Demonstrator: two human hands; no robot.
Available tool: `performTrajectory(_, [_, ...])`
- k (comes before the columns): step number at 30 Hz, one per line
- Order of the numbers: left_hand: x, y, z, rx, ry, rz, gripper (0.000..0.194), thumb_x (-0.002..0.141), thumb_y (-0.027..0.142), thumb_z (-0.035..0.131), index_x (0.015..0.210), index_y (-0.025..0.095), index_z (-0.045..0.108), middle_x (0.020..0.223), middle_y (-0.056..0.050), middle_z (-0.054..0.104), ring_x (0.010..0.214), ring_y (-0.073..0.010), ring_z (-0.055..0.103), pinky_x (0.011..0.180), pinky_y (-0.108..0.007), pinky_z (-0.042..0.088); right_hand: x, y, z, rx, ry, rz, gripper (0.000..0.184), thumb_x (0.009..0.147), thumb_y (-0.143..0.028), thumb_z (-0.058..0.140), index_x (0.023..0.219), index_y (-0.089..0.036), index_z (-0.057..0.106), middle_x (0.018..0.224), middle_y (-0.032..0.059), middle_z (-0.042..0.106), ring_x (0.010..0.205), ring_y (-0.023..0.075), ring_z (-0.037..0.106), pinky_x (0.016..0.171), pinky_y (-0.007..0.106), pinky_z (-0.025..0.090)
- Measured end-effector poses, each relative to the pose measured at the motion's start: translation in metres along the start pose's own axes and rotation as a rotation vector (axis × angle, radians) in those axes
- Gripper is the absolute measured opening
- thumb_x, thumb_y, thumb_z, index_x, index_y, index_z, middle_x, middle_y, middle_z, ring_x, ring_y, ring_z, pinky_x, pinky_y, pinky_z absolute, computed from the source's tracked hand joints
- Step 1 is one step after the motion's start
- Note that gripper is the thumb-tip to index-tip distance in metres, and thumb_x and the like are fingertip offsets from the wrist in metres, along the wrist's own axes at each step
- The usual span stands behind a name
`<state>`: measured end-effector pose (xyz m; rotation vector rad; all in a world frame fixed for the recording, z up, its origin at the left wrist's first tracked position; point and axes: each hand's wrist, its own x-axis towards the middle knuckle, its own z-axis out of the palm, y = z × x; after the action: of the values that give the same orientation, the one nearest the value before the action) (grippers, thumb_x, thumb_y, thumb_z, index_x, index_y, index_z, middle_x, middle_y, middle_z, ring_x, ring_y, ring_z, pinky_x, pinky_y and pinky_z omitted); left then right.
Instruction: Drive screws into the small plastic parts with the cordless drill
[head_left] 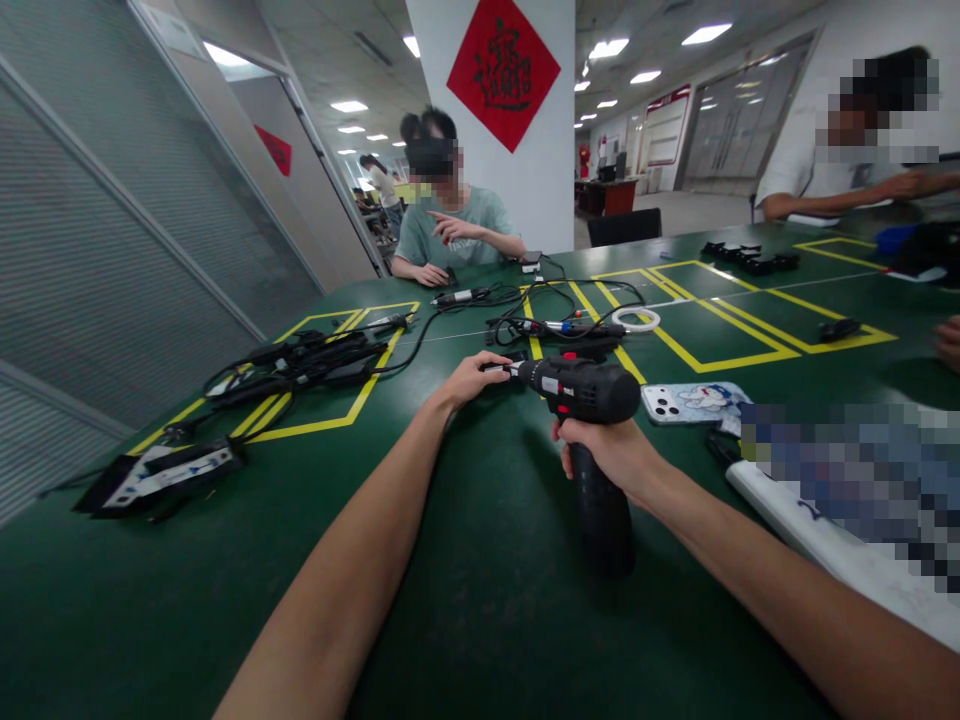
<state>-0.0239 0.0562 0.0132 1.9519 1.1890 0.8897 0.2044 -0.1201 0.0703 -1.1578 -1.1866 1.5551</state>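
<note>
Left hand (469, 381): curled at black part (514, 384); I can't tell if gripping.
Right hand (609, 452): wrapped round drill (589, 390).
Drilling: apparently lining up.
Next: probably steady aim.

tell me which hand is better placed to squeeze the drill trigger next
Likely the right hand: it grips the black cordless drill by its handle, while the left hand is ahead, near its chuck, beside a small dark part.

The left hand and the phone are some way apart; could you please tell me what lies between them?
In the head view, the cordless drill, held in the right hand, lies between the left hand and the phone.
</note>
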Motion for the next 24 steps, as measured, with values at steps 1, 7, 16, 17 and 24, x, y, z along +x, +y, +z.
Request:
performTrajectory(1, [0.0001, -0.0007, 0.0003, -0.003, 0.004, -0.002, 0.042, 0.064, 0.039, 0.067, 0.101, 0.02, 0.066, 0.108, -0.005, 0.062, 0.102, -0.0225, 0.054, 0.094, -0.036, 0.038, -0.0002, -0.0002, 0.0001, 0.003, -0.001, 0.0, 0.007, 0.063, -0.018, 0.055, 0.068, -0.014, 0.057, 0.047, 0.0, 0.055, 0.043, 0.0131, 0.052, 0.045, 0.025, 0.042])
performTrajectory(7, [0.0, -0.0036, 0.0028, -0.04, 0.032, -0.014, 0.041, 0.063, 0.038, 0.067, 0.1, 0.02, 0.067, 0.107, -0.005, 0.063, 0.101, -0.0226, 0.055, 0.094, -0.036, 0.038, -0.0021, -0.0004, 0.0028, -0.042, -0.004, -0.005, 0.006, 0.064, -0.018, 0.054, 0.069, -0.014, 0.056, 0.046, 0.0003, 0.055, 0.042, 0.0131, 0.052, 0.046, 0.025, 0.042])
performTrajectory(16, [-0.0033, 0.0031, 0.0022, -0.061, 0.034, -0.036, 0.042, 0.064, 0.038, 0.068, 0.101, 0.02, 0.067, 0.107, -0.006, 0.064, 0.101, -0.0234, 0.056, 0.093, -0.036, 0.038, -0.0024, 0.0007, 0.0009, -0.025, -0.014, -0.03, 0.008, 0.066, -0.019, 0.054, 0.073, -0.015, 0.057, 0.048, 0.0004, 0.056, 0.045, 0.0141, 0.054, 0.047, 0.026, 0.044])
performTrajectory(17, [-0.0034, 0.0036, 0.0019, -0.056, 0.03, -0.036, 0.042, 0.064, 0.039, 0.068, 0.101, 0.019, 0.067, 0.107, -0.006, 0.064, 0.101, -0.0235, 0.056, 0.093, -0.036, 0.039, -0.0024, 0.0008, 0.0006, -0.027, -0.013, -0.026, 0.008, 0.066, -0.019, 0.054, 0.072, -0.015, 0.057, 0.048, 0.0005, 0.056, 0.045, 0.014, 0.053, 0.047, 0.026, 0.044])
performTrajectory(24, [-0.0018, 0.0023, 0.0016, -0.052, 0.031, -0.034, 0.042, 0.063, 0.039, 0.068, 0.1, 0.02, 0.067, 0.107, -0.005, 0.065, 0.101, -0.0241, 0.056, 0.094, -0.037, 0.038, 0.0005, 0.0043, 0.0005, -0.057, -0.009, -0.031, 0.007, 0.067, -0.02, 0.055, 0.07, -0.015, 0.058, 0.049, 0.0006, 0.056, 0.045, 0.014, 0.054, 0.049, 0.027, 0.046])
